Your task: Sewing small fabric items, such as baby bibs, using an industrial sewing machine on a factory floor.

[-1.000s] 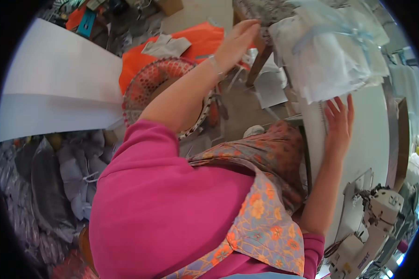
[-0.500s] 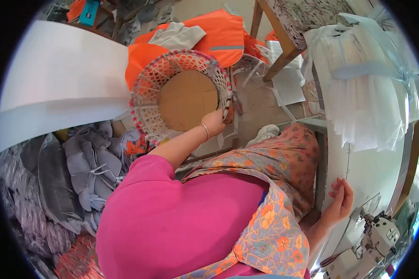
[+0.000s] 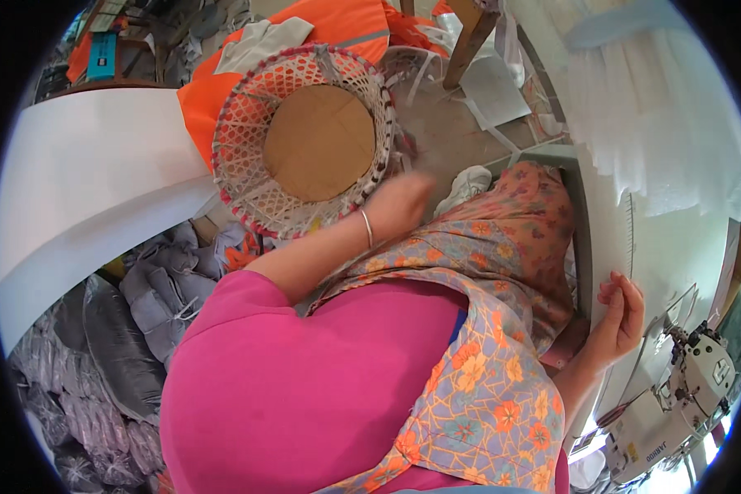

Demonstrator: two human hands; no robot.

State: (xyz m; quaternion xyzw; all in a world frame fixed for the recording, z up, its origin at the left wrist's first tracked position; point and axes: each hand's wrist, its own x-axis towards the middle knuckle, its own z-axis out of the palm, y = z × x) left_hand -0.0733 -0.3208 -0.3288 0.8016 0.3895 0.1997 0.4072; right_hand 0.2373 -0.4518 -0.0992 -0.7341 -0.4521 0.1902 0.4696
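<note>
A round woven basket with a pink-and-dark wrapped rim stands on the floor ahead. Inside it, a round piece of brown cardboard covers the bottom. My left hand, with a bracelet at the wrist, is just off the basket's near right rim; motion smears its fingers. Over at the right, my right hand is raised by the edge of a pale sewing table. Its fingers are loosely bent and apart, with nothing in them. A white sewing machine stands close to that hand.
Orange cloth and a white cloth lie behind the basket. A white panel fills the left. Plastic-wrapped grey bundles pile at lower left. White sheer fabric hangs over the table; a wooden leg stands beyond.
My left hand has come off the basket's rim and moved right. My right hand has risen slightly, its fingers a little more apart. The whole view has shifted, so the basket sits higher and farther left.
</note>
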